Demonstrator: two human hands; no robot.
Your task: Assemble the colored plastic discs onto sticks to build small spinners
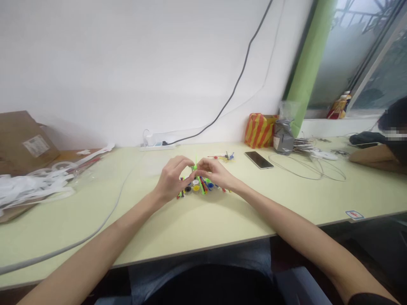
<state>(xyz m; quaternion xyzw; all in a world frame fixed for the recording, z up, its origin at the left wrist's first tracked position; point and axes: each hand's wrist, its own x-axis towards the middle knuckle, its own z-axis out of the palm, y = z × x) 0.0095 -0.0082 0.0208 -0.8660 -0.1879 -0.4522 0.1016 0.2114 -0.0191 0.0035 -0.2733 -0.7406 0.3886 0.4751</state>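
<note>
Above the middle of the table, my left hand (173, 174) and my right hand (217, 173) meet at the fingertips. Both pinch a thin, bright green piece (196, 162), which points upward; its exact kind is too small to make out. Just beneath my hands lies a cluster of small coloured parts, partly covered by the fingers. Among them are a yellow round piece (196, 188), a blue round piece (210, 186), a white round piece (195, 182) and a dark round piece (188, 189). Thin green, red and blue sticks lie between these.
Behind my hands are more small parts (227, 157) and a phone (259, 160). A power strip (157, 146) sits by the wall. White strips (38, 182) and a cardboard box (27, 142) occupy the left; a striped bag (259, 130) and a person's arm (375, 156) are right.
</note>
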